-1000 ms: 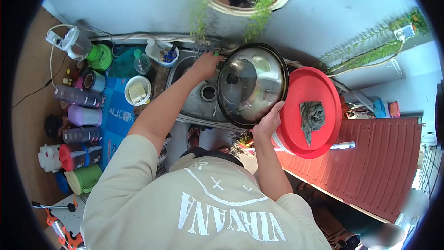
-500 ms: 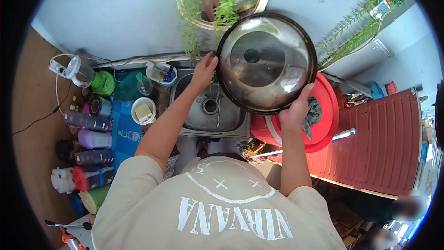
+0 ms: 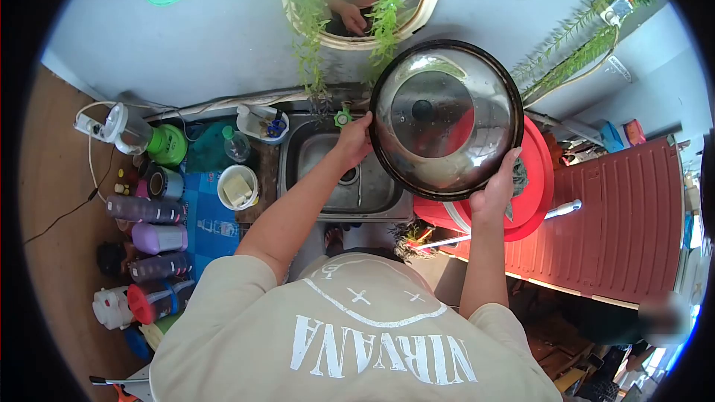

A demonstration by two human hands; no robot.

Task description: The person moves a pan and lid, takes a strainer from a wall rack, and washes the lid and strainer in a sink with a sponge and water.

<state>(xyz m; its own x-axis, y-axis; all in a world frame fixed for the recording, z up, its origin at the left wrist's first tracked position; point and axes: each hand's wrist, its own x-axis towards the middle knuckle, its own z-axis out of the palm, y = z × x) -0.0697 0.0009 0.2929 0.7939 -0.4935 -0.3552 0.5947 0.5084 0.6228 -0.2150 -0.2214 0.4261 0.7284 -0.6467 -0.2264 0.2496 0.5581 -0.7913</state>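
A large round metal pan lid (image 3: 492, 125) with a glass middle and a dark knob is held up over the right side of the sink (image 3: 302, 141) and part of a red tub (image 3: 540, 179). My left hand (image 3: 356, 140) grips its dark rim on the left, fingers partly hidden behind it. At the lower right of the rim, my right hand (image 3: 493, 192) is closed on it. Water drops show on the glass. A grey-green cloth (image 3: 519, 177) lies at the red tub, partly hidden by the lid and my right hand.
Left of the sink stand a white tub (image 3: 225, 187) with a pale block, a clear bottle (image 3: 236, 147) and a caddy (image 3: 257, 115). Several bottles and jugs line the far left. A mirror (image 3: 424, 18) and hanging plants are on the wall. A red ridged panel (image 3: 611, 216) stands right; a person is beyond.
The lid has moved a little down and to the right, with both hands still on its rim. More of the green tap handle now shows behind my left hand.
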